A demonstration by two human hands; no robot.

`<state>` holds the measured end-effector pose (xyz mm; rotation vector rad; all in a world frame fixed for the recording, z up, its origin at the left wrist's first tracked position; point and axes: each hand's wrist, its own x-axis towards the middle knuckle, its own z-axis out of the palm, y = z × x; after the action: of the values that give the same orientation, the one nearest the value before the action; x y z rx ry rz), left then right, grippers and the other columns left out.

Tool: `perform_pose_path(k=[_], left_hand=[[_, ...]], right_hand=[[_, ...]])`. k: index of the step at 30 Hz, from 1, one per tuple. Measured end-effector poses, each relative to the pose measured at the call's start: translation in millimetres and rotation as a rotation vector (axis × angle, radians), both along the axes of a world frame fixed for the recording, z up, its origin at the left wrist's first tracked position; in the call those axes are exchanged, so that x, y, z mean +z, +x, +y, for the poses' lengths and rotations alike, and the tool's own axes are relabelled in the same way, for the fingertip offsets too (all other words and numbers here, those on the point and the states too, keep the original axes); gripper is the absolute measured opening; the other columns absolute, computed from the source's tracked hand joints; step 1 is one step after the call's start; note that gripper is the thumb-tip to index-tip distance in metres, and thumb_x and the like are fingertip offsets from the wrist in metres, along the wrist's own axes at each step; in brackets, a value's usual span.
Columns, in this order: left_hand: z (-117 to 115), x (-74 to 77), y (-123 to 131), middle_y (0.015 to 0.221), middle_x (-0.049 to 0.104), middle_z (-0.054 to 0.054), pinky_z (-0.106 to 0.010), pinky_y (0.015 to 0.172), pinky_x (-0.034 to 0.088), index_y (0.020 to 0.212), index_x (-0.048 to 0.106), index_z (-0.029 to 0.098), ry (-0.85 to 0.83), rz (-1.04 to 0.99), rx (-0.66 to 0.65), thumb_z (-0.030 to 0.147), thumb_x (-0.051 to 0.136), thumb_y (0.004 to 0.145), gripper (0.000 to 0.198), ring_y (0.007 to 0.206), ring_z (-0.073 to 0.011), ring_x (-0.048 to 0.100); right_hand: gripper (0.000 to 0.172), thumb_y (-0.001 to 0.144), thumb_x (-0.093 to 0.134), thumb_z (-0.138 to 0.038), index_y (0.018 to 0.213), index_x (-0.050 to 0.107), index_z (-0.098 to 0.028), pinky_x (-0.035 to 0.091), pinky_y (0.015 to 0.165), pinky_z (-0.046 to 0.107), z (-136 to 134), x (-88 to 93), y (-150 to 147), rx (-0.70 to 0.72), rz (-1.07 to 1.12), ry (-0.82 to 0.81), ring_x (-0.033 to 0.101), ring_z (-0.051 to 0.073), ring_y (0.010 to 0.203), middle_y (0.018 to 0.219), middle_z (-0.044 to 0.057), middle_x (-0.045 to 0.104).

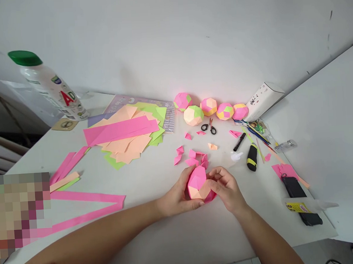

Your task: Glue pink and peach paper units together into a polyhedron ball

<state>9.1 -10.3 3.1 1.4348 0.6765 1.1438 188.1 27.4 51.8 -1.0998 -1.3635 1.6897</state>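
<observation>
A folded paper ball (pixel 196 179) in pink and peach is held between both hands above the table's front middle. My left hand (pixel 178 192) wraps round its left side, thumb along the underside. My right hand (pixel 228 188) pinches a peach flap on the ball's right side between thumb and fingers. Some of the ball's right and lower side is hidden by the fingers. Just beyond it lie several small folded pink paper pieces (pixel 192 161), and a peach folded piece (pixel 212 146) sits a little to the right.
Finished-looking paper balls (pixel 193 115) line the wall, near scissors (pixel 209 127). Pink, peach and green sheets (pixel 121 130) are piled left, by a tall white bottle (pixel 51 90). Right are a cutter (pixel 252 157), a black marker (pixel 239 142), a glue bottle (pixel 300 207) and a black phone-like object (pixel 311 218).
</observation>
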Motion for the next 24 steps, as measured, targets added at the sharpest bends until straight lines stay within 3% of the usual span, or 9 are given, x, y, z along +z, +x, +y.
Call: perform_pose_path(k=[8, 15, 24], left_hand=[[2.1, -2.9, -1.6, 0.136, 0.031, -0.014, -0.051, 0.103, 0.033, 0.145, 0.008, 0.029, 0.208, 0.177, 0.077, 0.043, 0.062, 0.079, 0.087, 0.123, -0.0323, 0.037], [-2.4, 0.5, -0.6, 0.144, 0.022, -0.017, -0.054, 0.106, 0.029, 0.147, 0.002, 0.026, 0.281, 0.292, 0.100, 0.049, 0.053, 0.083, 0.085, 0.132, -0.0359, 0.024], [-3.8, -1.8, 0.2, 0.140, 0.028, -0.017, -0.049, 0.104, 0.034, 0.146, 0.005, 0.025, 0.215, 0.275, 0.088, 0.041, 0.050, 0.088, 0.076, 0.126, -0.0315, 0.032]], right_hand=[[0.024, 0.071, 0.074, -0.034, 0.077, 0.059, -0.016, 0.042, 0.059, 0.025, 0.8, 8.3, -0.6, 0.249, -0.060, -0.134, 0.052, 0.012, 0.062, 0.067, -0.002, 0.055], [0.032, 0.070, 0.073, -0.033, 0.057, 0.049, -0.017, 0.038, 0.052, 0.025, -4.0, 8.1, -2.8, 0.225, -0.044, -0.163, 0.044, 0.010, 0.052, 0.054, -0.005, 0.046], [0.022, 0.069, 0.074, -0.033, 0.072, 0.060, -0.016, 0.046, 0.057, 0.027, -5.3, 3.8, -5.8, 0.249, -0.008, -0.255, 0.055, 0.013, 0.055, 0.054, -0.004, 0.053]])
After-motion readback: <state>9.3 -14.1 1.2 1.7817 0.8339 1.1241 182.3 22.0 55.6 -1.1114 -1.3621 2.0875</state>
